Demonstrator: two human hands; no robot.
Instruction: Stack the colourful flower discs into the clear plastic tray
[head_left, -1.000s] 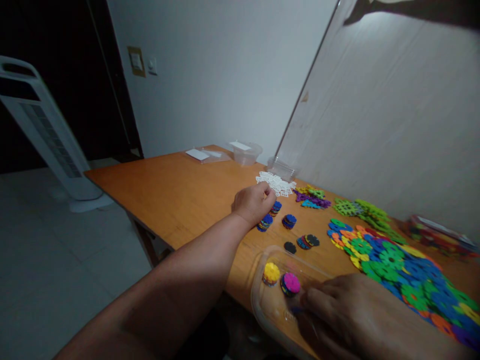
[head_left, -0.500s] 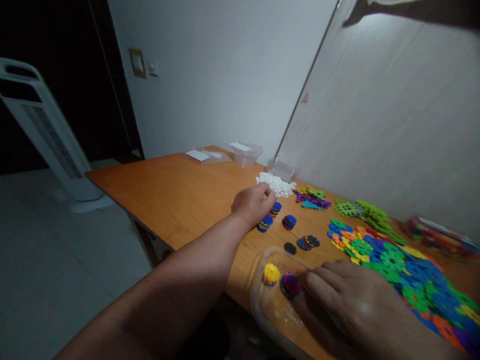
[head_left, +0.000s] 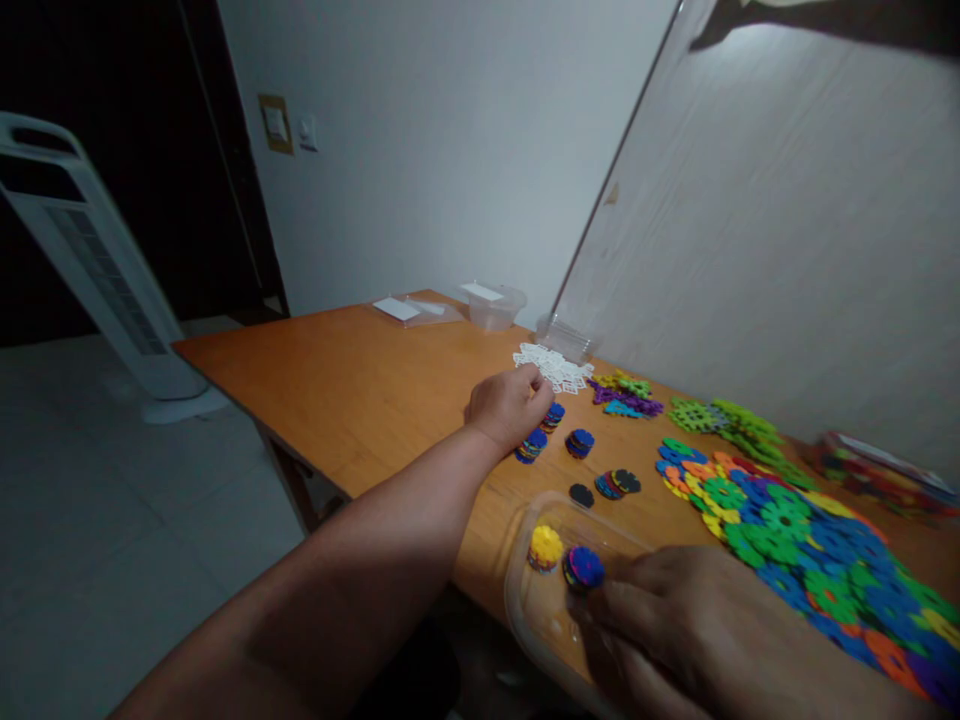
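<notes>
Right hand point(head_left: 694, 620) over tray point(head_left: 517, 600), fingertips at blue-topped stack point(head_left: 586, 567) inside, grip indeterminable, yellow-topped stack point(head_left: 545, 547) alongside; farther off, left hand point(head_left: 504, 410) curled in a fist on table point(head_left: 337, 370), contents hidden.

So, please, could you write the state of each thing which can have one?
Clear plastic tray: open
Yellow-topped disc stack: upright, in tray
Blue-topped disc stack: upright, beside it
Left hand: curled on its side
Right hand: fingers bent, grip unclear
Black-topped disc stack: slumped sideways
Single black disc: flat
Flower-disc pile: loose, spread
White lattice pieces: heaped
Clear round bowl: rim up
Tower fan: upright, running unclear
</notes>
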